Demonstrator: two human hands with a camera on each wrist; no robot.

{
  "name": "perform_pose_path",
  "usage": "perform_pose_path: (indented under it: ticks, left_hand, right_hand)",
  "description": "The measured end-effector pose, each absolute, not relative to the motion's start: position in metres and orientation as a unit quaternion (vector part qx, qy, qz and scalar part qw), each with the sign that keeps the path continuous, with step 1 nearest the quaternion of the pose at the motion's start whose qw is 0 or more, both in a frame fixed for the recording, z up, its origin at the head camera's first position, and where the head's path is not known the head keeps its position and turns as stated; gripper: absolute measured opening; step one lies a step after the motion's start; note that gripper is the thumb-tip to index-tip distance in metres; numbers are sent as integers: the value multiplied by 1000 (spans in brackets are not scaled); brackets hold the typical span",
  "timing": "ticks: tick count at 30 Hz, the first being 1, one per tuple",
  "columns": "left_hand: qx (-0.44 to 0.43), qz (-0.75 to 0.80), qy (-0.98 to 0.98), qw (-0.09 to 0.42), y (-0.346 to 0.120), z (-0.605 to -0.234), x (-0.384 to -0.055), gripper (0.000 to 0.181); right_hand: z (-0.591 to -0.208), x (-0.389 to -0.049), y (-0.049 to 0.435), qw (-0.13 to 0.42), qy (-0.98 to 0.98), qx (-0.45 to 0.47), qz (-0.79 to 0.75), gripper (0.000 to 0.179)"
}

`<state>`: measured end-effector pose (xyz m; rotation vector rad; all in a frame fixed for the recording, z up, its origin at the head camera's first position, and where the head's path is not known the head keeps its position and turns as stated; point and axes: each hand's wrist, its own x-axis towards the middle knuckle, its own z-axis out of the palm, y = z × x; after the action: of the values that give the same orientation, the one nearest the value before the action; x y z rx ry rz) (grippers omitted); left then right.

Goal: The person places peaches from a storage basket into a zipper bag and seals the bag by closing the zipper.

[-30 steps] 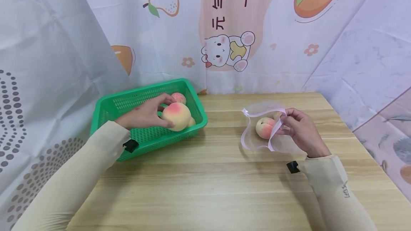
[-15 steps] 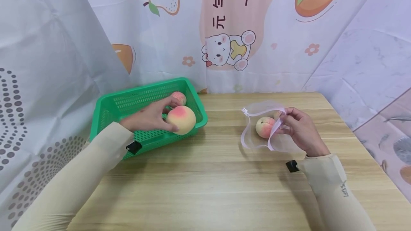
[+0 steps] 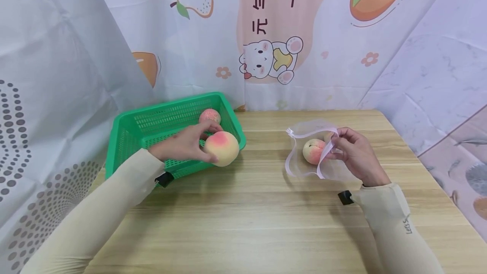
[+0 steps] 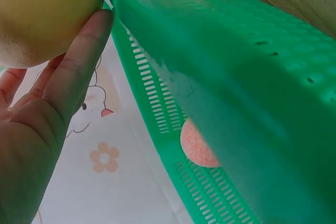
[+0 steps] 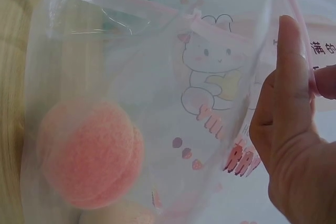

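In the head view my left hand [image 3: 186,142] grips a large yellow peach [image 3: 222,149] with a pink blush, held over the near right rim of the green basket [image 3: 129,119]. Another pinkish peach [image 3: 210,116] lies inside the basket at its far right corner, also seen in the left wrist view. Over on the right, my right hand [image 3: 357,153] pinches the edge of a clear zip bag [image 3: 298,168] with a pale pink rim, holding its mouth apart. One peach [image 3: 313,151] in the bag shows clearly; a second is partly hidden behind the rim and fingers.
The wooden table [image 3: 247,223] carries both basket and bag, with bare wood between them. A printed curtain [image 3: 213,45] hangs close behind the table's back edge, and more cloth drapes at both sides.
My left hand has carried the large peach rightward and toward me, from above the basket's inside to its near right rim. The right hand and bag stay almost still.
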<state>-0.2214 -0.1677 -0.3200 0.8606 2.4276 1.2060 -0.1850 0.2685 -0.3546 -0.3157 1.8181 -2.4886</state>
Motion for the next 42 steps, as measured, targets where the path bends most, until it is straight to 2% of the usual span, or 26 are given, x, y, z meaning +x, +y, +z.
perform_pose_path:
  ticks: [8, 23, 34, 42]
  left_hand:
    - [307, 421, 841, 146, -162, -322, -220, 68]
    - [337, 450, 809, 170, -144, -323, -219, 65]
    - [339, 451, 803, 192, -135, -326, -218, 64]
    - [342, 440, 806, 199, -126, -331, -217, 65]
  right_hand:
    - [-356, -184, 268, 21, 583, -100, -806, 23]
    - [-356, -184, 270, 22, 577, -110, -809, 12]
    - [-356, -184, 270, 20, 582, -105, -806, 24]
    - [-357, -185, 268, 19, 580, -103, -808, 24]
